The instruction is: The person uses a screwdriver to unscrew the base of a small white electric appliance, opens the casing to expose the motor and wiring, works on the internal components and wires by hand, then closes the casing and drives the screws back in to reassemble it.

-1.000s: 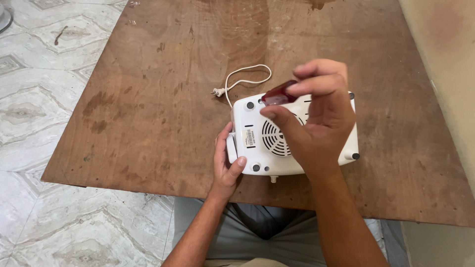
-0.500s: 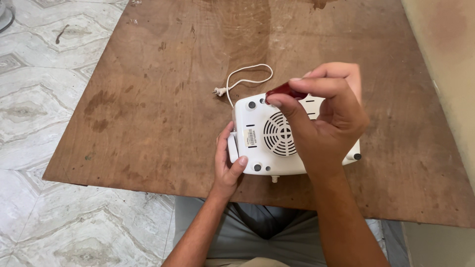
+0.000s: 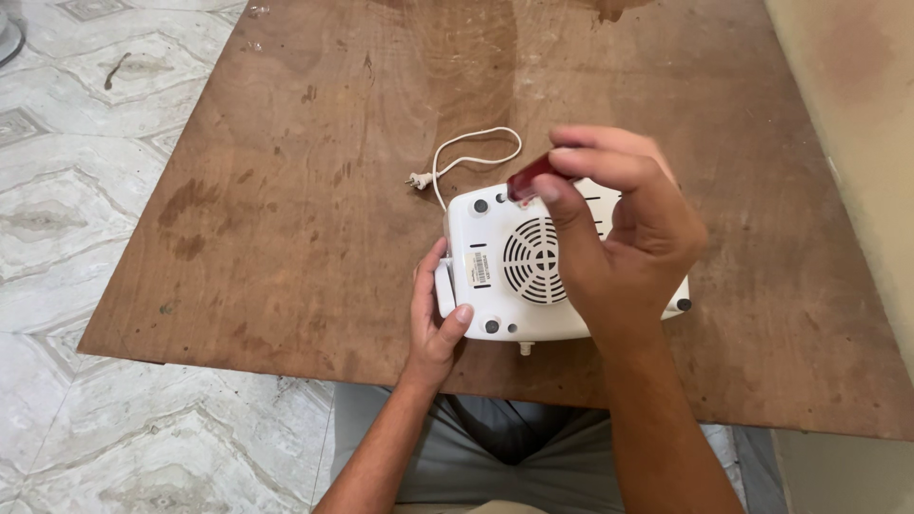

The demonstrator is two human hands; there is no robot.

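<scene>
A white electric appliance (image 3: 495, 276) lies bottom-up on the wooden board (image 3: 286, 190), showing a round vent grille and black rubber feet. My left hand (image 3: 433, 319) grips its left edge, thumb on the underside. My right hand (image 3: 619, 233) hovers over the appliance's far side, fingers closed on a red-handled tool (image 3: 526, 178), likely a screwdriver, whose tip points down near a far-left foot. The tool's shaft is mostly hidden by my fingers.
The appliance's white cord (image 3: 466, 152) loops away to a plug (image 3: 415, 179) on the board. A beige wall (image 3: 857, 114) runs along the right. Patterned floor tiles (image 3: 86, 190) lie to the left. My knees sit under the board's near edge.
My right hand with the red tool has shifted slightly away along the appliance's far edge. The left hand and the appliance have stayed put.
</scene>
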